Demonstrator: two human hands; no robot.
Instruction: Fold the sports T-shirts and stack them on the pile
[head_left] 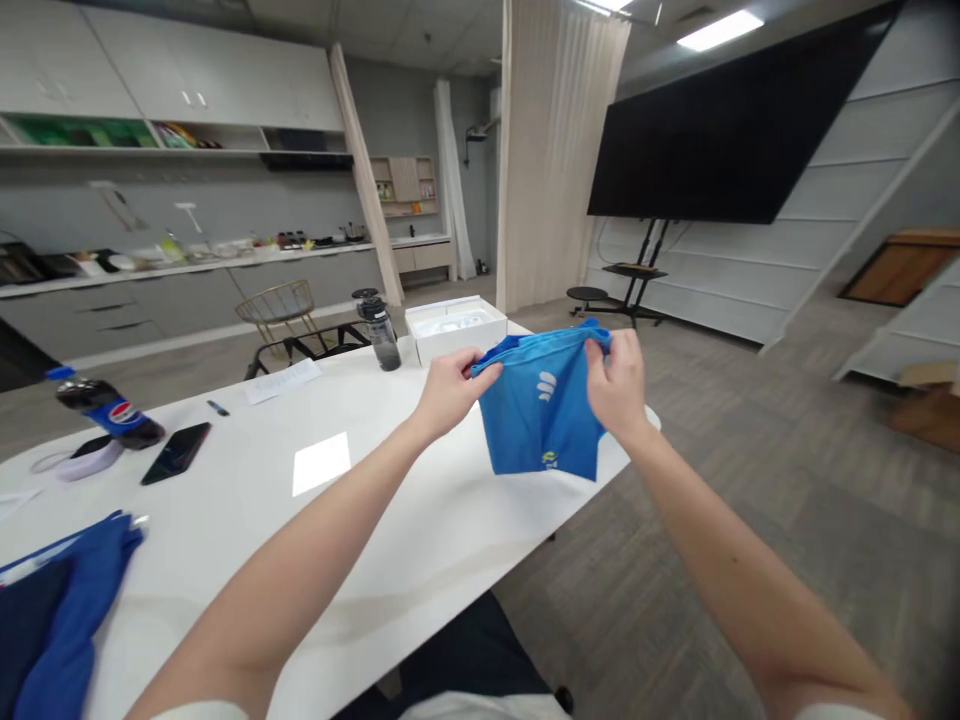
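Note:
A bright blue piece of fabric (534,410) with a hemmed top edge and small white and yellow prints hangs between my hands above the table's right end. It could be a garment or a cloth bag; its exact kind cannot be told. My left hand (454,388) pinches the upper left corner of the fabric, thumb on the near side. At the upper right corner, my right hand (619,378) is closed on the hem, with some fabric bunched above the thumb. The lower edge hangs down just over the table edge.
On the white table (375,540) are a white box (456,345), a dark bottle (381,335), papers (281,382), a pen (218,408), a phone (177,453), a cola bottle (109,408) and dark blue clothing (71,610). A chair (277,305) stands behind.

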